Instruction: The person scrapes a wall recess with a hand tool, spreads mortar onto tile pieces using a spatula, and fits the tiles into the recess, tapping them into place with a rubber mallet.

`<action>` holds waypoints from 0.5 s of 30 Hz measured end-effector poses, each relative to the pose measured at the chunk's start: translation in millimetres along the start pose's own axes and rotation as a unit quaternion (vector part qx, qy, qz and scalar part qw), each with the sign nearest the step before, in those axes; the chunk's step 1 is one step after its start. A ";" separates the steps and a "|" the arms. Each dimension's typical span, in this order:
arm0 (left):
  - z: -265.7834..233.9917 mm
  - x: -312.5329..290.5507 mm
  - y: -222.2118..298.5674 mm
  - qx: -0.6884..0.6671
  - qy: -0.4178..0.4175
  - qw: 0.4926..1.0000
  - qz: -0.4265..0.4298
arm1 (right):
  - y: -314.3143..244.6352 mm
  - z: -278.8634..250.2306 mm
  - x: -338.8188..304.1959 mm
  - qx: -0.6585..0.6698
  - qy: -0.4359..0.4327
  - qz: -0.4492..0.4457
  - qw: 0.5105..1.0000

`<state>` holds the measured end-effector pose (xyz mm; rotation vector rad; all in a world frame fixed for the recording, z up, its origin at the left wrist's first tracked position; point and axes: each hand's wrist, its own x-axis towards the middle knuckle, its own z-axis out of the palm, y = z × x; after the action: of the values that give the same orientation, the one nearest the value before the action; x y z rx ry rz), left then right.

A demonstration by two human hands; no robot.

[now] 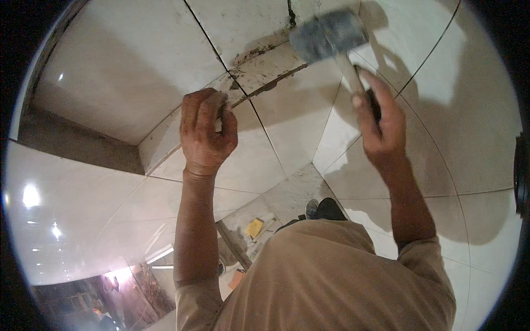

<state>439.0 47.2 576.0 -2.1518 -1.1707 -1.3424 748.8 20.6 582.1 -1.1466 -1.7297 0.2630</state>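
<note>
My right hand grips the wooden handle of a rubber mallet. Its dark grey head is raised at the upper middle, slightly blurred, over the tiles. My left hand is closed, fingers curled and thumb against them, at the narrow tiled ledge. Whatever it may be pinching is hidden by the fingers. That ledge has a chipped, mortar-smeared edge and a dark joint crossing it just right of my left hand. A large pale tile lies beyond the ledge on the left.
Glossy tiled wall curves along the left, with a bare grey recess strip above it. Tiled wall stands on the right, shadowed by my arm. Below, a yellow object and an orange block lie on the dusty floor.
</note>
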 end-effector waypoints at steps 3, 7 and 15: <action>4.1 2.3 3.9 0.031 -0.027 0.999 0.020 | 3.1 4.5 -34.6 0.056 -0.037 0.121 0.990; 8.0 10.6 13.7 0.095 -0.069 0.993 0.001 | 13.4 11.2 -30.3 0.065 -0.052 0.111 0.990; 11.7 8.9 20.1 0.157 -0.054 0.985 -0.048 | 9.4 7.0 16.8 -0.029 -0.075 -0.072 0.994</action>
<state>463.5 46.9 580.4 -1.9820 -1.4376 -1.0064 747.6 41.0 583.1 -1.0605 -1.9543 0.2154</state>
